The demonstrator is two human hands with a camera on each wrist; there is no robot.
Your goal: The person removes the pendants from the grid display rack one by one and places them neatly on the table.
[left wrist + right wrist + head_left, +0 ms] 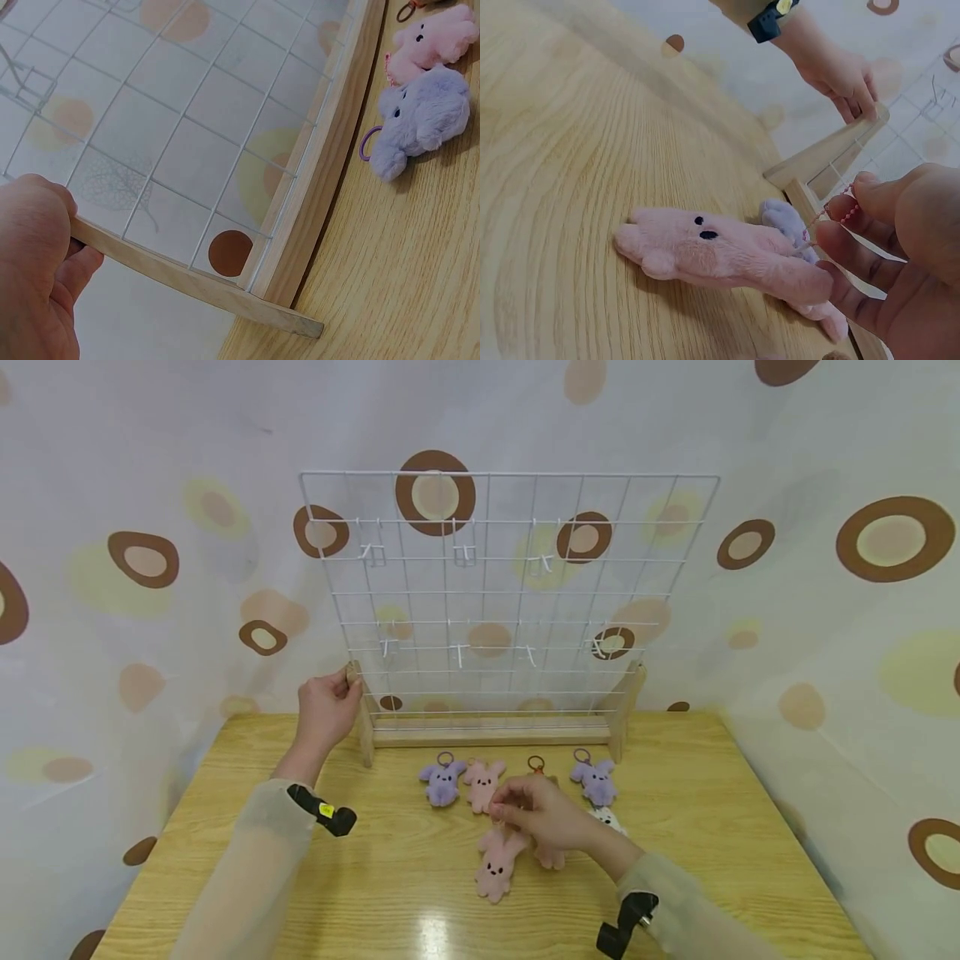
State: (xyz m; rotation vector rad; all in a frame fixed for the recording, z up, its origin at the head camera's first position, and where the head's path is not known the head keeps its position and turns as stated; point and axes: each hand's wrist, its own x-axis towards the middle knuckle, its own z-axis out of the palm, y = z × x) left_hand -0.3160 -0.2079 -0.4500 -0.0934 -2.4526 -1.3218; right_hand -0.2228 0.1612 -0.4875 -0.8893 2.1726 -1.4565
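Observation:
My left hand [326,710] grips the top of the left wooden post [366,731] of a stand that holds an upright white wire grid [510,473]. Between thumb and fingers, my right hand [551,817] pinches the pink beaded chain [850,213] of a pink plush rabbit keychain [496,865]. In the right wrist view that plush [705,247] hangs below the fingers, close to the table; whether it touches is unclear. Behind my right hand, another pink plush [551,858] and one with an orange ring [536,766] are partly hidden.
White hooks [464,555] sit on the grid in two rows. Along the stand's wooden base [491,732] lie a purple plush [442,785], a pink plush [483,782] and another purple plush [597,783]. A white plush [609,819] shows beside my right wrist. A patterned sheet [795,610] surrounds the wooden table [375,893].

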